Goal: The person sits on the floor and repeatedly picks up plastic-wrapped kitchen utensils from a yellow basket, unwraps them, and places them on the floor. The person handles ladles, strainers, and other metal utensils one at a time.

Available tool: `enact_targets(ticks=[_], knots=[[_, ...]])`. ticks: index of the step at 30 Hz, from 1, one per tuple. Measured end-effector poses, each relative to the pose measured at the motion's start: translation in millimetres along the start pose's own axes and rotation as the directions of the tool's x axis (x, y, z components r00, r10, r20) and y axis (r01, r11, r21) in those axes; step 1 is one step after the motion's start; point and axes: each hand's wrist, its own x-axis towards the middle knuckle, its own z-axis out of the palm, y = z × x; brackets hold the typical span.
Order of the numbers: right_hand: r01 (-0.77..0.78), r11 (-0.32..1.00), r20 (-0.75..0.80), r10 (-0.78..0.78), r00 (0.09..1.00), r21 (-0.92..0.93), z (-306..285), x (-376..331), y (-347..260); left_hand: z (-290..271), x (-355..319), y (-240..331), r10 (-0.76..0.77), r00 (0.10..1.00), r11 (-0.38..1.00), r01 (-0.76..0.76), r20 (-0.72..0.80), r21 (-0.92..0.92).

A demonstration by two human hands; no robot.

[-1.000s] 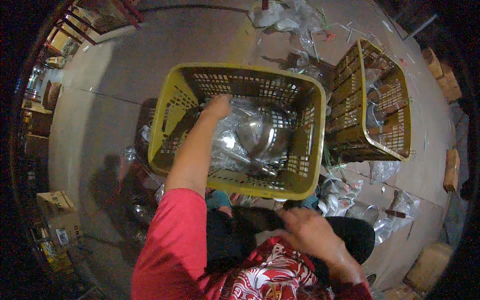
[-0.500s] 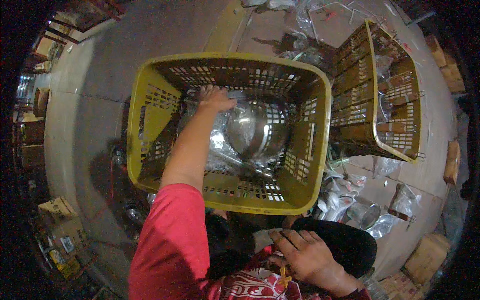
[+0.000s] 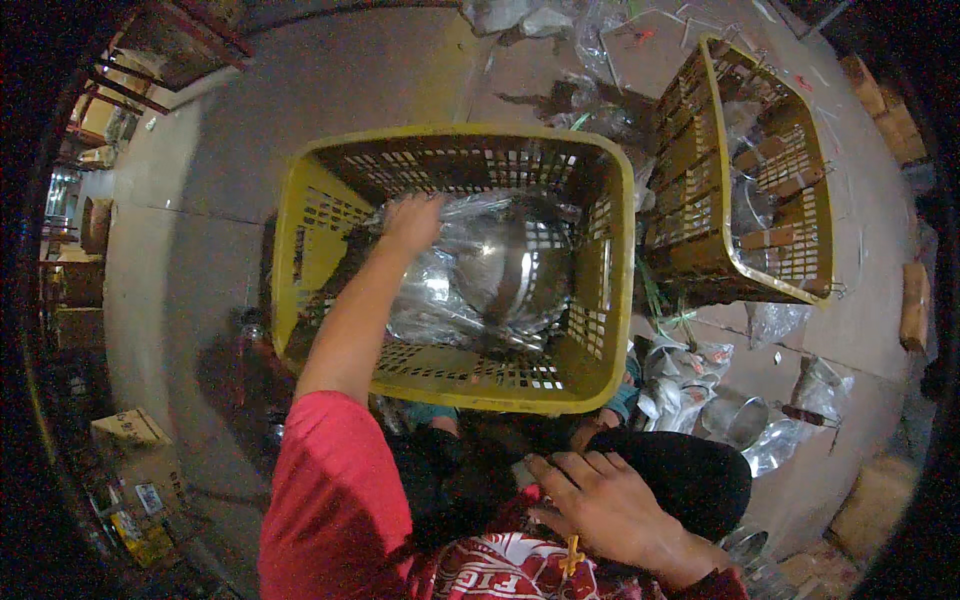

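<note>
One yellow perforated plastic basket [image 3: 600, 330], holding plastic-wrapped shiny steel bowls [image 3: 505, 265]. Left hand [image 3: 412, 222] closes on the wrapping (picking stage, apparently; lifting needs firm purchase); right hand [image 3: 605, 505] rests open on the lap.

1. the yellow perforated plastic crate [image 3: 600, 300] looks hard with a dull sheen.
2. the round polished metal bowl [image 3: 515, 270] inside it is mirror-glossy, wrapped in crinkled clear plastic film [image 3: 440, 310].
3. the grey concrete floor [image 3: 330, 90] is matt and fairly smooth.
4. the red cloth sleeve [image 3: 330, 500] looks soft and matt.
</note>
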Motion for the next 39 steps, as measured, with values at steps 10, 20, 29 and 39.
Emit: enact_targets(ticks=[10,20,29,39], knots=[[0.057,0.997,-0.13,-0.063,0.989,-0.053,-5.1,-9.5,-19.6,-113.6,-128.1,-17.5,0.13,0.983,0.785,-0.022,0.131,-0.619],[0.17,0.69,-0.43,0.223,0.875,0.703,-30.0,34.0,1.5,-181.4,-255.8,142.6,0.162,0.978,-0.113,0.153,0.134,-0.982],[0.373,0.055,-0.37,0.319,0.873,0.926,-32.4,47.3,29.2,-155.8,-261.8,198.6,0.277,0.958,-0.357,0.173,0.072,-0.918],[0.381,0.134,-0.401,0.403,0.823,0.915,-38.1,46.6,27.7,-145.7,-271.1,202.3,-0.059,0.949,0.487,-0.244,-0.31,-0.839]])
